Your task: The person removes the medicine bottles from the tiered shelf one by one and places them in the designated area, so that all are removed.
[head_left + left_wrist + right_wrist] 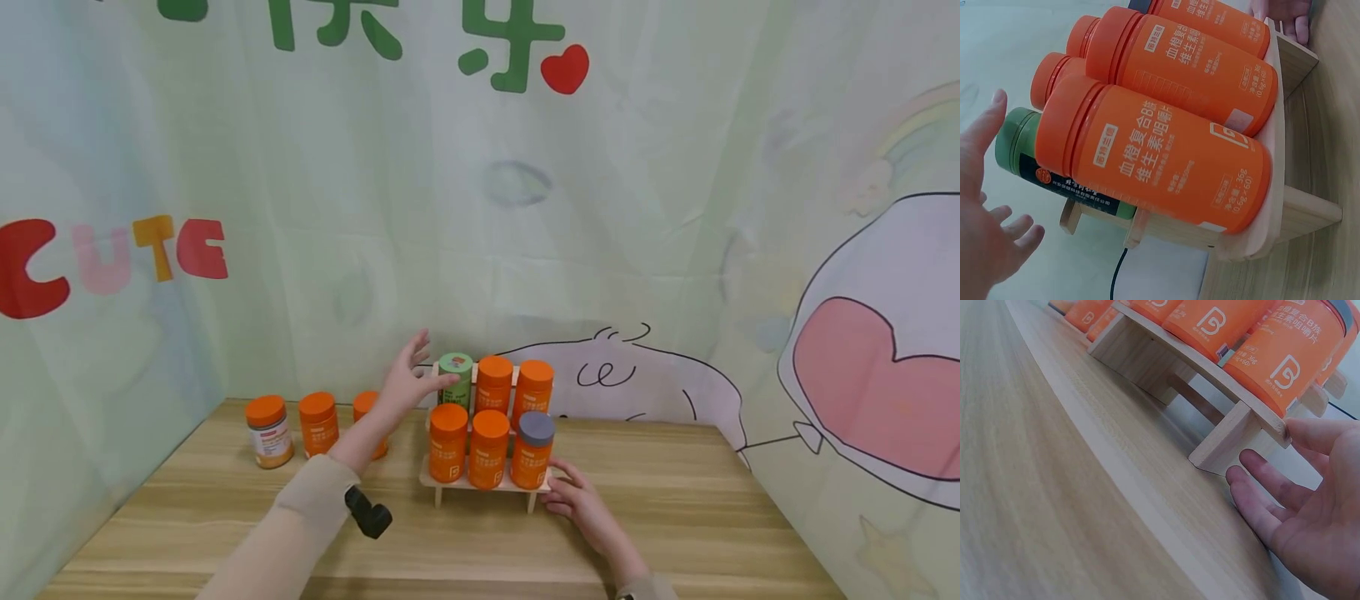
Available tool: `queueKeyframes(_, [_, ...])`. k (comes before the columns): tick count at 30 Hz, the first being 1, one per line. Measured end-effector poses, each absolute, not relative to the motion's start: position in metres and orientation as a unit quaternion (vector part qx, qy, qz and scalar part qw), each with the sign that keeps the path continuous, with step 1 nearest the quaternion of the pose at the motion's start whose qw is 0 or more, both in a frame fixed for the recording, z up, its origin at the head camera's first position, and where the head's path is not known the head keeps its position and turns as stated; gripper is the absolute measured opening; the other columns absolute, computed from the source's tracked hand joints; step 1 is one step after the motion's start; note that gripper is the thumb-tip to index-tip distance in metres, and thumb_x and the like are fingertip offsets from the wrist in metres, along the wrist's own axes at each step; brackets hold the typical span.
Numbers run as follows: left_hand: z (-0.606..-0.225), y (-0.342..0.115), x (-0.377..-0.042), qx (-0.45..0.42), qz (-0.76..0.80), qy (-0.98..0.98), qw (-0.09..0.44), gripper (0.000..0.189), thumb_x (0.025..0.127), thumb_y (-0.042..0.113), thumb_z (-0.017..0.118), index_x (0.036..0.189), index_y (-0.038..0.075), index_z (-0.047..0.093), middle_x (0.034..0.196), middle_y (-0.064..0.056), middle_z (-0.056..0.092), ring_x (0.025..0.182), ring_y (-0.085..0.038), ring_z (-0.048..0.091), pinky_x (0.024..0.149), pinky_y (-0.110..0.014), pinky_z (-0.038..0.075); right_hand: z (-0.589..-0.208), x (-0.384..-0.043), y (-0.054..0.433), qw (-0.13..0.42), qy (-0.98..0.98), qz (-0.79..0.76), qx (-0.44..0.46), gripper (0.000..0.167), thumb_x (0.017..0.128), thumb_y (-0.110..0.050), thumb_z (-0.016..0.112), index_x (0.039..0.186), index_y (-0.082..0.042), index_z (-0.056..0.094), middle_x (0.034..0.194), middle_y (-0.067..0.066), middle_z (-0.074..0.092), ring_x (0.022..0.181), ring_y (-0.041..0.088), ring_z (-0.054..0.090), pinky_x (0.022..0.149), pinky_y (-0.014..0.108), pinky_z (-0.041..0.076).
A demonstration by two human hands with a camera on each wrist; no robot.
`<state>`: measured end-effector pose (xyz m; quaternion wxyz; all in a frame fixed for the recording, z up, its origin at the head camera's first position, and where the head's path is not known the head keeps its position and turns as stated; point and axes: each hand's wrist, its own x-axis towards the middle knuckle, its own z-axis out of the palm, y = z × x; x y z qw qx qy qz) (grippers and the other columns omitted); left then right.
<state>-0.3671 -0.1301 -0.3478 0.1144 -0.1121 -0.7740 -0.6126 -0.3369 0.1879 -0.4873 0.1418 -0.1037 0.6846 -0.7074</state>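
A two-tier wooden rack (480, 486) holds jars on both steps. On its upper step a green jar (1019, 145) stands at the left end, beside orange jars (494, 385). The lower step carries more orange jars (1160, 156), the rightmost being a grey-lidded jar (533, 450). My left hand (408, 379) is beside the green jar with fingers spread; its thumb overlaps the lid in the head view, while the left wrist view shows a gap. My right hand (1304, 512) touches the rack's front right corner with one digit, its other fingers extended loosely below.
Left of the rack, a white-labelled jar with an orange lid (269, 432) and two orange jars (319, 425) stand on the wooden table (645, 492); my left forearm partly covers one. A printed cloth (375, 200) hangs behind and at the sides.
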Motion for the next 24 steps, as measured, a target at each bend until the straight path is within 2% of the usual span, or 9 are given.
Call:
queueKeyframes(9, [-0.352,-0.121,-0.37,-0.129,-0.61,-0.778,0.078,0.096,0.083,0.021,0.079,0.157,0.011,0.018,0.161,-0.013,0.024,0.145,-0.04,0.028,0.116,-0.055,0.029,-0.487,-0.338,0.188,0.143,0.683,-0.709,-0.106,0.058,0.101,-0.019,0.05,0.148,0.004,0.026,0.104,0.002,0.061,0.09,0.01,0.062,0.084,0.025,0.052])
queueKeyframes(19, [-0.355,-0.118,-0.371,-0.131,-0.594,-0.791,0.066,0.091,0.083,0.023,0.079,0.156,0.013,0.025,0.155,-0.014,0.035,0.138,-0.036,0.039,0.107,-0.053,0.042,-0.486,-0.337,0.187,0.143,0.684,-0.707,-0.107,0.058,0.1,-0.018,0.05,0.148,0.005,0.026,0.104,0.002,0.062,0.09,0.01,0.062,0.084,0.025,0.052])
queueKeyframes(24, [-0.355,-0.117,-0.371,-0.122,-0.585,-0.799,0.059,0.084,0.085,0.023,0.077,0.153,0.01,0.03,0.15,-0.018,0.04,0.131,-0.037,0.046,0.104,-0.051,0.046,-0.487,-0.337,0.188,0.142,0.686,-0.706,-0.105,0.059,0.101,-0.02,0.05,0.148,0.004,0.026,0.107,0.004,0.061,0.09,0.01,0.062,0.085,0.026,0.052])
